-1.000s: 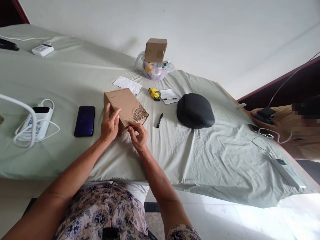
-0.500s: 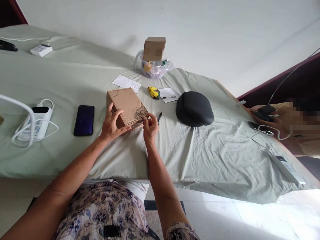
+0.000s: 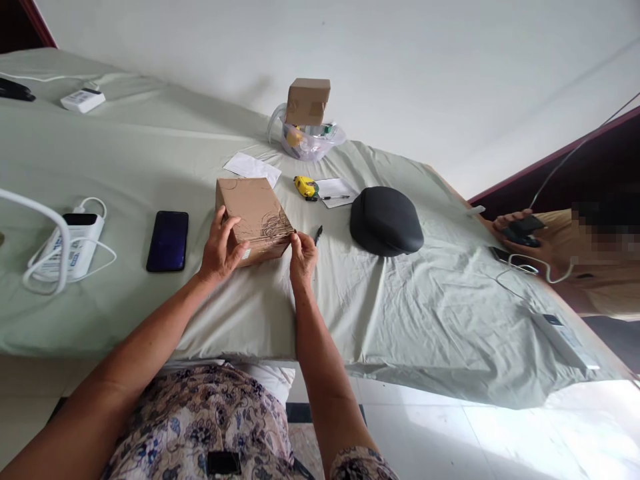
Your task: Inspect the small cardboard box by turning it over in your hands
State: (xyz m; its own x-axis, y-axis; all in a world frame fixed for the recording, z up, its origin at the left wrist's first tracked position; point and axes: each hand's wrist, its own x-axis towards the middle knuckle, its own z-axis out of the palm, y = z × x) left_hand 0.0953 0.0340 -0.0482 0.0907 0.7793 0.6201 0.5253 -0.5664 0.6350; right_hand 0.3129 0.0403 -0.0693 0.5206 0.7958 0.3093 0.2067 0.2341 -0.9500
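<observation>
A brown cardboard box (image 3: 253,203) sits on the cloth-covered table, its top marked with dark scribbled lines near the right edge. My left hand (image 3: 219,248) grips the box's near left side, thumb on the front face and fingers over the upper edge. At the near right corner, my right hand (image 3: 303,257) pinches the box edge between thumb and fingers; whether something thin is also in that pinch cannot be made out. Just right of it lies a black pen (image 3: 319,235). A dark phone (image 3: 168,241) rests left of my left hand.
A black rounded case (image 3: 386,221) stands to the right. Behind are a yellow tape measure (image 3: 305,187), white papers (image 3: 253,167) and a clear basket (image 3: 313,148) bearing another box (image 3: 308,102). A white power strip (image 3: 75,247) lies left. Another person's hand (image 3: 515,230) holds a dark object.
My right hand has shifted slightly right and down, to the box's corner. My left thumb has drawn back leftwards along the front face. The box has turned slightly, showing more of its front.
</observation>
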